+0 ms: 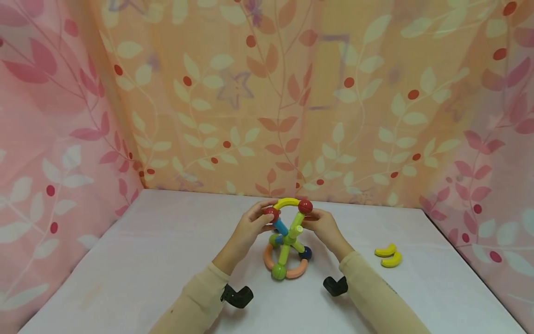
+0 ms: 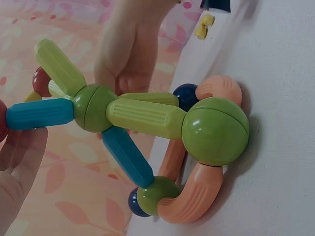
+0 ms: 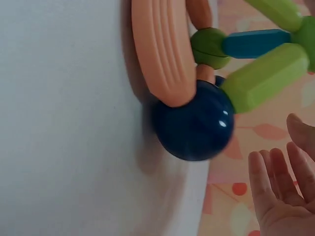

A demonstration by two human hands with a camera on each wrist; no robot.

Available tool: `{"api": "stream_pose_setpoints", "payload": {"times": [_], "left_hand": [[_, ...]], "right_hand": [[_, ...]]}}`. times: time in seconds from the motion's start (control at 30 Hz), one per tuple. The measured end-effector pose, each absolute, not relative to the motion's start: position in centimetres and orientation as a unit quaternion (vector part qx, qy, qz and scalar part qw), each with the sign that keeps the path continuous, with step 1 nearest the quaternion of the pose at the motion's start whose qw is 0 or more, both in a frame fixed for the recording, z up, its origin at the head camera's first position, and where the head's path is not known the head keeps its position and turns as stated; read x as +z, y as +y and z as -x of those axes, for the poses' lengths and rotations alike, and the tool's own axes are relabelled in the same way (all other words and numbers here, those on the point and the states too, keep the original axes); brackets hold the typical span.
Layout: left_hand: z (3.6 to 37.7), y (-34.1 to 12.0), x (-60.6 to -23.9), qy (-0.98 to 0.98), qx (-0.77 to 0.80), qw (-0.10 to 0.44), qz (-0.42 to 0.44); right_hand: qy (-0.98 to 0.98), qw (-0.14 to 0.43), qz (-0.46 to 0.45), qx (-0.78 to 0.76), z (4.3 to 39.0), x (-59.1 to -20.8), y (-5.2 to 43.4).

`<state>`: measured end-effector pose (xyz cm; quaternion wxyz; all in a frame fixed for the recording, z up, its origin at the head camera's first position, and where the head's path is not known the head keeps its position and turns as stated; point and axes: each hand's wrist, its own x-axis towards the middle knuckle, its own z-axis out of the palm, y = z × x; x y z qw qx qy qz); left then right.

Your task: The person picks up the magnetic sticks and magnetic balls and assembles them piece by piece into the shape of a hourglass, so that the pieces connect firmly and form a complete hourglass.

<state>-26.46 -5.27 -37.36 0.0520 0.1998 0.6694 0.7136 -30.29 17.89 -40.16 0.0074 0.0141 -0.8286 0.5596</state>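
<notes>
A toy of rods and balls [image 1: 287, 241] stands on the white table [image 1: 167, 260]. Its base is an orange ring [image 2: 197, 196] with green and dark blue balls [image 3: 194, 123]. Light green and blue rods rise from it to two red balls joined by a yellow arc [image 1: 287, 202]. My left hand [image 1: 263, 217] pinches the left red ball [image 1: 271, 213] between thumb and fingers. My right hand [image 1: 314, 218] has relaxed fingers [image 3: 275, 191] beside the right red ball [image 1: 305, 206]; I cannot tell whether they touch it.
Two loose yellow curved pieces [image 1: 388, 256] lie on the table to the right. Leaf-patterned curtains [image 1: 267, 102] close off the back and both sides. Bare table surface lies to the left and in front of the toy.
</notes>
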Motion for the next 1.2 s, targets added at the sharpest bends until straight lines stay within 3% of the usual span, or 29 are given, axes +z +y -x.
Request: {"api": "stream_pose_setpoints", "payload": {"times": [0.47, 0.97, 1.2], "left_hand": [[26.3, -5.2, -37.4, 0.668, 0.716, 0.054, -0.197], [26.3, -5.2, -37.6, 0.672, 0.709, 0.052, -0.206], [26.4, -5.3, -37.6, 0.672, 0.71, 0.05, -0.205]], "right_hand": [[-0.809, -0.036, -0.068, 0.583, 33.1, -42.1, 15.3], [-0.742, -0.167, -0.213, 0.613, 33.5, -43.1, 15.7], [-0.738, -0.177, -0.218, 0.614, 33.5, -42.8, 15.3]]}}
